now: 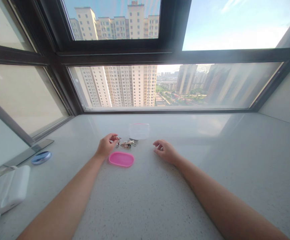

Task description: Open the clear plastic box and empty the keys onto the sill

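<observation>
My left hand is closed, pinching dark reddish loops that look like hair ties. Just right of its fingertips lies a small pile of hair clips and ties, pale, dark and brownish; single pieces are too small to tell apart. In front of the pile, nearest me, is a shallow pink oval lid lying flat. A clear plastic box with a thin pink line along its top stands behind the pile. To the right, my right hand rests on the sill, its fingers loosely curved and apart, with nothing visible in them.
Both arms reach over a speckled white windowsill. At the left lie a blue round object, a white power bank with a cable, and a flat dark-edged strip. Dark window frames border the far edge.
</observation>
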Available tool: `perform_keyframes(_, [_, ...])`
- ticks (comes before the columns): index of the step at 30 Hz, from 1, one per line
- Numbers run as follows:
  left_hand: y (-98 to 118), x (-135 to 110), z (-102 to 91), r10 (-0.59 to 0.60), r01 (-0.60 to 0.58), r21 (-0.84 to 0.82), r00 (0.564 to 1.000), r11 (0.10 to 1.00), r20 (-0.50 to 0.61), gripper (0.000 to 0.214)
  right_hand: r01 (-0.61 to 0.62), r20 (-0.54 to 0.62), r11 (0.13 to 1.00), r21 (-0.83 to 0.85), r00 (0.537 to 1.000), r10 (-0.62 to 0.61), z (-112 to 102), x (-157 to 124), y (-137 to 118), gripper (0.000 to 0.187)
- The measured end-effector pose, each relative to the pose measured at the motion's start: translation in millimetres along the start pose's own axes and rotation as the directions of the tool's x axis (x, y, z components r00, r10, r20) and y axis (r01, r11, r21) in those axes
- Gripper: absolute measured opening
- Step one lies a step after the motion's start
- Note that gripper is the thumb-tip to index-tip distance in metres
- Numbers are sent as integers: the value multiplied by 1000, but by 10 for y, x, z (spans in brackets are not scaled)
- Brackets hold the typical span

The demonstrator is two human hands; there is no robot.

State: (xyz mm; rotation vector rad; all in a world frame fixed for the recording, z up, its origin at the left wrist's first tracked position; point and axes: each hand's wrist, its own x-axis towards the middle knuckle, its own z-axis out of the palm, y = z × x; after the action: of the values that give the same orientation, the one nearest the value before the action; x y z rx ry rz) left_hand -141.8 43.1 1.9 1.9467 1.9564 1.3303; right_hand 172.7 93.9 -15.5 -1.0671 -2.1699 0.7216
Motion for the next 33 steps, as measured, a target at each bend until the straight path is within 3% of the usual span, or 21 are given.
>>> perform_keyframes(5, [39, -2, -10, 3, -3, 0, 1000, 1000, -31, 27, -3, 5, 1000, -1, 1000, 3, 7, 7, 17, 24])
perform_keyframes(12, [207, -9, -108, 41, -31, 50, 972, 998, -233, 25, 8, 3, 1000, 1, 1000, -8, 13, 15, 52, 25])
perform_keyframes(14, [288, -30, -128, 70, -55, 68, 966, 996, -248, 24, 7, 3, 1000, 1, 1000, -7, 13, 16, 53, 25])
perform_keyframes(22, [566, -126, -125, 234, -222, 127, 968, 967, -93, 30, -4, 2, 1000, -7, 1000, 4, 9, 15, 32, 25])
perform_keyframes(26, [503, -117, -204, 182, -161, 140, 970, 977, -160, 37, 3, 8, 1000, -20, 1000, -3, 11, 14, 34, 25])
perform_keyframes(29, [457, -101, -271, 152, -133, 126, 977, 983, -149, 36, 0, 12, 1000, -19, 1000, 0, 12, 18, 33, 25])
perform_keyframes(33, [595, -121, -266, 198, -201, 95, 979, 975, 43, 31, -22, 12, 1000, 18, 1000, 22, 2, 28, 22, 25])
